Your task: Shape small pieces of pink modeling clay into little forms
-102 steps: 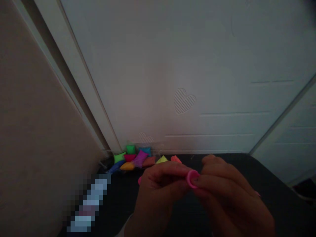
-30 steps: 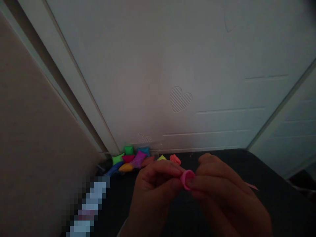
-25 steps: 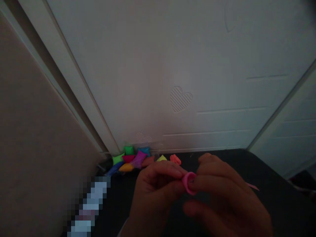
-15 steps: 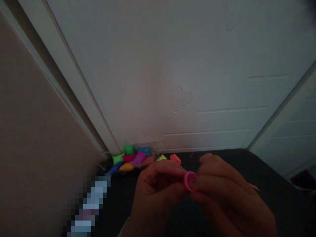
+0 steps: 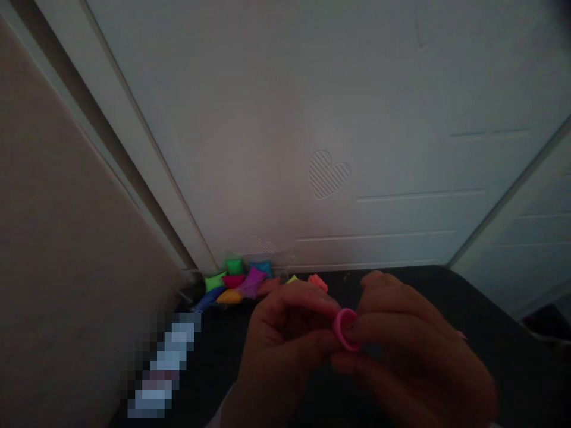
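Note:
A small pink cup-shaped piece (image 5: 341, 333) hangs above the dark table, its hollow facing right. My left hand (image 5: 285, 345) pinches its left side between thumb and forefinger. From the right, my right hand (image 5: 414, 345) has a fingertip inside the hollow and its thumb just below the rim. Behind the hands on the table lie an orange lump (image 5: 318, 283) and a yellow piece (image 5: 292, 279), the latter partly hidden by my left hand.
Several coloured packets, among them a purple one (image 5: 252, 283) and a green one (image 5: 234, 266), lie at the table's back left. A white panel with a heart relief (image 5: 329, 173) rises behind the table (image 5: 223, 362). A blurred strip lies at left.
The pink piece shows slightly more of its rim, and my right thumb has shifted left beneath it. The camera view has moved a little; both hands stay at the piece.

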Demonstrator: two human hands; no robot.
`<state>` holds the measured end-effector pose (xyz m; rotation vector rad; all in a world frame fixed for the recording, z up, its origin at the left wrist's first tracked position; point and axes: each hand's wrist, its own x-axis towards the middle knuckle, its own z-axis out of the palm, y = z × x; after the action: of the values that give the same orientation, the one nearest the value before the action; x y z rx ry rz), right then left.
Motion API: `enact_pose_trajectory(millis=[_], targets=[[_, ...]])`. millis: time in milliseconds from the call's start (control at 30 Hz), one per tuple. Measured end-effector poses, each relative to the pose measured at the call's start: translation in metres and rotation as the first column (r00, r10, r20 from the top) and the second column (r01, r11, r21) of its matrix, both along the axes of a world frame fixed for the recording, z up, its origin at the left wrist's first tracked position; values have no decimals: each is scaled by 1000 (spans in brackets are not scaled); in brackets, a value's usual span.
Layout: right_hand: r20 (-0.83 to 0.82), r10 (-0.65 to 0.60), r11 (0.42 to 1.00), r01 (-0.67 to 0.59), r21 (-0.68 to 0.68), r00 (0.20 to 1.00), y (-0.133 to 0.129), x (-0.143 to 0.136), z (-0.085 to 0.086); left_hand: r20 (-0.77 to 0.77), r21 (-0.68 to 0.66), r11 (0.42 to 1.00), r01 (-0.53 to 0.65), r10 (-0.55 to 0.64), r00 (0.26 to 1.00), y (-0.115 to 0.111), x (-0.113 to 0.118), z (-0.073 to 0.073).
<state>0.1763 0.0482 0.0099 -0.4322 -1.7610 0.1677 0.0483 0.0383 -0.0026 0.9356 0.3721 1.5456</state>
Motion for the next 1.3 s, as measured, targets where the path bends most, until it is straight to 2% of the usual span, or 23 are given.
enact_pose_trajectory(millis=[300, 667, 967, 1100, 1300], targets=[[-17, 70, 997, -71, -37, 997, -2, 0, -3, 13, 55, 998, -25, 24, 1000, -1, 1, -3], [-42, 46, 998, -47, -31, 998, -1, -2, 0, -7, 114, 993, -38, 39, 999, 0, 0, -5], [20, 43, 999, -42, -23, 999, -3, 2, -6, 7, -75, 995, 63, -63, 998, 1, 0, -1], [31, 55, 998, -54, -26, 998, -3, 2, -3, 3, -58, 998, 38, -38, 999, -1, -1, 0], [-11, 24, 1000, -24, 1, 1000, -2, -3, 0, 0, -27, 996, 89, -89, 996, -1, -1, -2]])
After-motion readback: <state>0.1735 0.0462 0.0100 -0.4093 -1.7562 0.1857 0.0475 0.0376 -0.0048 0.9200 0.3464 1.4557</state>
